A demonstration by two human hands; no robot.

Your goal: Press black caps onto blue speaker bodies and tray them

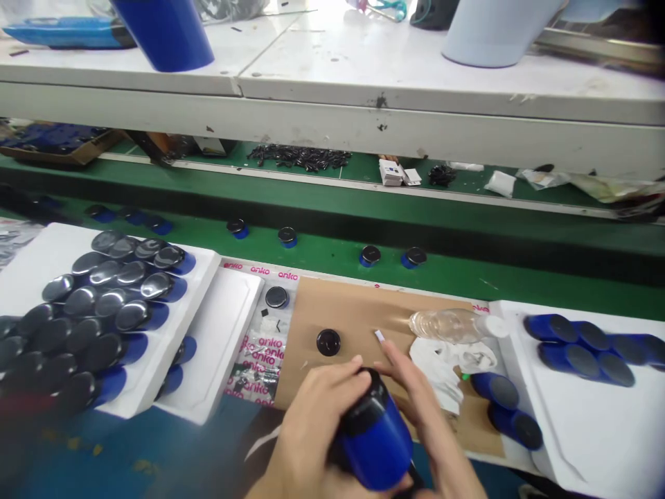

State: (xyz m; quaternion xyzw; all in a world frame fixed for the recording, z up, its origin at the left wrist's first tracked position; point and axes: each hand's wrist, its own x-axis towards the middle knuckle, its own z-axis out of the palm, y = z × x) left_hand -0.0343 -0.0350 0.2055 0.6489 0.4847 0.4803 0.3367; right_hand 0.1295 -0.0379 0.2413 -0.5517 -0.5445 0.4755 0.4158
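Note:
Between my hands is a tilted blue cylinder with a glossy black end (374, 430); I cannot tell its exact kind. My left hand (316, 416) is wrapped round its left side, fingertips on the black end. My right hand (426, 423) closes on it from the right and below, its index finger stretched forward. At that fingertip is a small white piece (381, 335), on it or just beyond it. A black round cap (328, 342) lies ahead on the brown cardboard (358, 305). A clear bottle (451, 324) lies on its side near a white cloth (439, 367).
At left, a white foam tray (202, 284) holds several blue cylinders with black tops. Another white tray (587, 423) with blue cylinders stands at right. Several small blue-and-black pieces sit on the green conveyor belt (327, 260). A white shelf (332, 118) crosses above, bearing a blue cup (166, 31).

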